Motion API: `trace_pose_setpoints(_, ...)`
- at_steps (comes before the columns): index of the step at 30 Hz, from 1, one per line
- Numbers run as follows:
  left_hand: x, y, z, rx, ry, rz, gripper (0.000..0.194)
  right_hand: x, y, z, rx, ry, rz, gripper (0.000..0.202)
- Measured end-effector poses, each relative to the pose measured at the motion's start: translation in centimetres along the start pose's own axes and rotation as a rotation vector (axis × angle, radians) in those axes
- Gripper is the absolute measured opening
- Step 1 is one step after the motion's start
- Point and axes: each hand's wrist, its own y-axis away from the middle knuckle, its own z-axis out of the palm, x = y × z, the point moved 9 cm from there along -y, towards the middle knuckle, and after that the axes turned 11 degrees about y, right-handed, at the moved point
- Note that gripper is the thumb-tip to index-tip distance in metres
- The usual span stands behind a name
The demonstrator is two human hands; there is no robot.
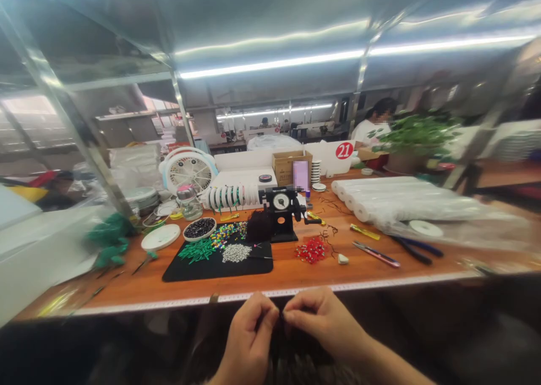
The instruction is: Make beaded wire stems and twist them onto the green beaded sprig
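In front of the table's near edge, my left hand (252, 337) and my right hand (323, 320) are held close together, thumb and forefinger pinched in each. Whatever is between the fingertips is too small and dark to make out. Beyond them a black mat (217, 270) carries green tube beads (196, 251), mixed coloured beads (222, 236) and silver beads (236, 253). Black beads fill a white dish (186, 239) at the mat's back. A small pile of red beads (311, 251) lies on the wood to the right, beside dark thread scraps (328, 235).
A black hand-cranked device (287, 227) with a dial stands behind the mat, near white spools (228, 198). Pliers (416, 249), a pen-like tool (376, 255) and a yellow cutter (364, 231) lie right. White rolls (376, 196) and a fan (189, 172) stand farther back. A co-worker (374, 128) sits beyond.
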Motion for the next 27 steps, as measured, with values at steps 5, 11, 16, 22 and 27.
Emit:
trace_pose_setpoints(5, -0.2, 0.0, 0.0, -0.027, -0.017, 0.001, 0.027, 0.1, 0.0, 0.0, 0.027, 0.055, 0.008, 0.015)
trace_pose_setpoints(11, -0.9, 0.1, 0.5, -0.08, 0.035, -0.135, 0.028, -0.2, 0.8, -0.1, 0.08, 0.189, -0.046, 0.014)
trace_pose_setpoints(16, -1.2, 0.0, 0.9, -0.14, 0.049, -0.186, 0.029, -1.9, 1.7, -0.2, 0.096, 0.399, -0.211, 0.013)
trace_pose_setpoints(22, 0.2, 0.3, 0.5, -0.118, -0.075, 0.05, 0.023, -2.3, 2.0, 0.0, 0.039, 0.378, -0.186, 0.014)
trace_pose_setpoints(27, 1.8, 1.0, 0.6, -0.126, -0.133, 0.329, 0.016, -0.9, 1.2, 0.0, 0.007, 0.128, -0.034, 0.014)
